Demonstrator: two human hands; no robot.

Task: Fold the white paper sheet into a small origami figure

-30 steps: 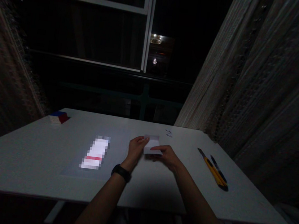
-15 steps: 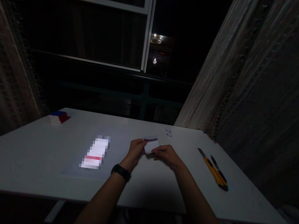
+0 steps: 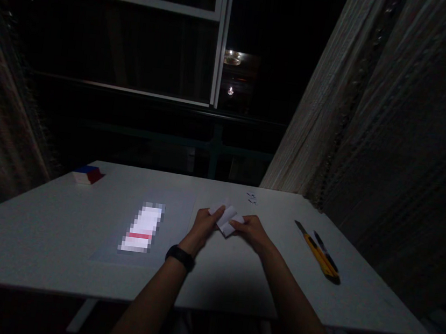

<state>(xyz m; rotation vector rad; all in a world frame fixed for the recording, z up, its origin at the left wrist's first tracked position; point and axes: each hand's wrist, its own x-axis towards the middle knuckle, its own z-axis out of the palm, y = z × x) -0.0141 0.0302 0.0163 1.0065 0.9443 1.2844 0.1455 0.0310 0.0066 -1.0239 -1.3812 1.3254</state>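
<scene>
A small folded piece of white paper (image 3: pixel 226 219) is held between both hands, just above the middle of the table. My left hand (image 3: pixel 203 223) pinches its left side, thumb on top. My right hand (image 3: pixel 253 231) grips the right side with thumb and fingers. Creases run across the paper, and it lies turned with a corner toward me. The fingers underneath it are hidden.
On the white table (image 3: pixel 43 242), a lit, pixelated phone-shaped screen (image 3: pixel 143 227) lies on a paper sheet (image 3: pixel 106 253). A coloured cube (image 3: pixel 87 174) sits back left. Small marked scraps (image 3: pixel 251 198) lie behind my hands. Right are a yellow box cutter (image 3: pixel 317 253) and a dark pen (image 3: pixel 326 252).
The paper was partly unfolded, with a raised flap. It was then pressed flatter and turned, and now shows creased panels with a corner toward me. Both hands kept hold of it.
</scene>
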